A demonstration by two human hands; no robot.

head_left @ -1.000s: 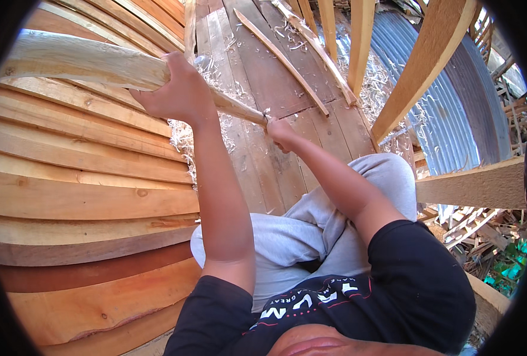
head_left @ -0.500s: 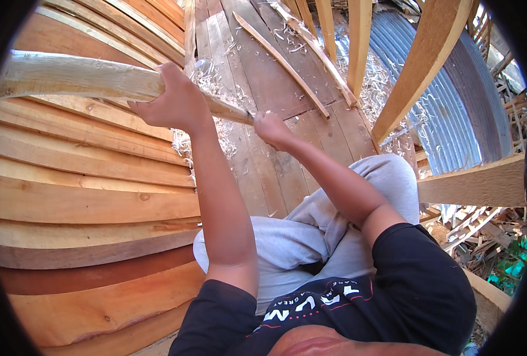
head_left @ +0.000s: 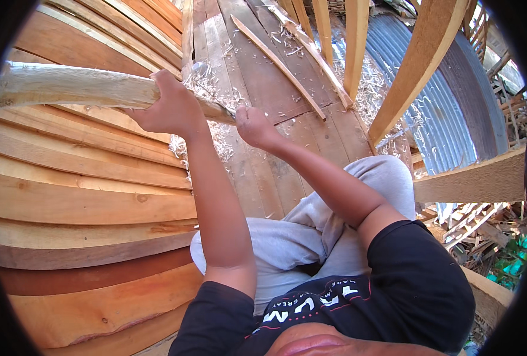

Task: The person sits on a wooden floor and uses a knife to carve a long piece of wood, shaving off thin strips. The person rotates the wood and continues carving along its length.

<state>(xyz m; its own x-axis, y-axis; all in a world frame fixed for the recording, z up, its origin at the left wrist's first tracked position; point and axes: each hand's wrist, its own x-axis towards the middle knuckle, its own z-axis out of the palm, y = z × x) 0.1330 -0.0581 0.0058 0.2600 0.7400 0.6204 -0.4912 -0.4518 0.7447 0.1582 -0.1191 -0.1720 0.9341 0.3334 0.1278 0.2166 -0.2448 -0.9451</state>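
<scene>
Peeled wooden pole (head_left: 77,85) ran left–right; left hand (head_left: 171,111) clasped it; right hand (head_left: 253,126) closed at right end, contents hidden.

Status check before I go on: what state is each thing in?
Left hand: closed around the pale pole.
Right hand: fisted at the pole's right end, contents hidden.
Pale pole: held slanting, surface bare.
Thin strip: lying on the floorboards.
Shavings: curled, loose, scattered.
Metal sheet: corrugated, littered with shavings.
Gray trousers: creased.

Bright daylight, sheen on metal sheet (head_left: 448,113), fisheye-bent edges, blk corners; mostly sharp
</scene>
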